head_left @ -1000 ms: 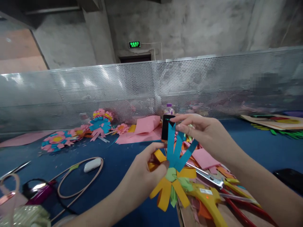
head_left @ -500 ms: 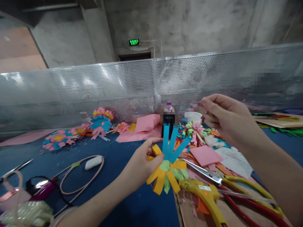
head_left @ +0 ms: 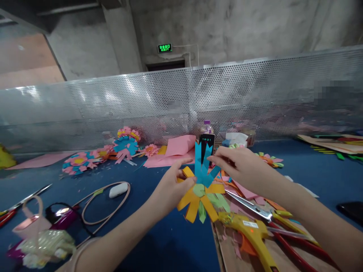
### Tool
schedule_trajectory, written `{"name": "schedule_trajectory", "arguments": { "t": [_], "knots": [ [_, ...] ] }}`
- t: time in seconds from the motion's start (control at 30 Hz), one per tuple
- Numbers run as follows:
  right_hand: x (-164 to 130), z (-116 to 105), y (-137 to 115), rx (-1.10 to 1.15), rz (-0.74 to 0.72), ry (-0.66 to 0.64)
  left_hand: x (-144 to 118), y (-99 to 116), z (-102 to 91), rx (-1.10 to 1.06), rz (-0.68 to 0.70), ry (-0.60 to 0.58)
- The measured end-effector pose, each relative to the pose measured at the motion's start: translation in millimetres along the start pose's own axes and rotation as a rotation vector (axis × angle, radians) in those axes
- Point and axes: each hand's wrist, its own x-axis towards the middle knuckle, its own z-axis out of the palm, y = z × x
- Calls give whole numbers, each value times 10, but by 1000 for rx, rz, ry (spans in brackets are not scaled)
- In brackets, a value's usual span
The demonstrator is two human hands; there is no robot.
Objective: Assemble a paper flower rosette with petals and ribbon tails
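We hold the flower (head_left: 199,190) in front of us, above the surface (head_left: 170,241), pinched in our left hand (head_left: 171,189), the thumb pressed near its middle and the fingers behind. Our right hand (head_left: 242,164) is narrow, fingertips brought together at the blue strips (head_left: 197,166); they touch the paper, but we cannot tell whether they grip a strip or only press against it.

We seem to be shaping the strips. To do it well, we should keep the left thumb firm at their root, so that the pull does not reach the join, and work one strip at a time with a light pinch, since paper creases easily. We also do best to keep the low yellow petals (head_left: 192,212) clear of the glue gun (head_left: 251,231), whose nozzle looks close by and may be hot, and of the scissors (head_left: 251,204) near it.

Half a second ago our right hand is up and to the right, well apart from the paper; now it is down at the strips. The left hand's hold looks the same. A yellow thing (head_left: 5,156) now shows at the left edge and a black phone (head_left: 351,212) at the right.
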Motion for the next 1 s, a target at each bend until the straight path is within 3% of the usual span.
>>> {"name": "schedule_trajectory", "arguments": {
  "t": [0.17,0.4,0.6,0.77,1.0],
  "knots": [
    [-6,-11,-31,39,39,-82,19,-23,-39,27,7,29],
    [18,16,-17,74,166,-27,15,-53,-46,71,29,51],
    [44,67,54,122,72,-91,6,-69,-35,82,60,37],
    [56,94,79,206,58,-11,15,-31,-29,30,14,34],
    [36,64,18,451,155,175,27,-33,-26,-93,-1,2]
  ]
}}
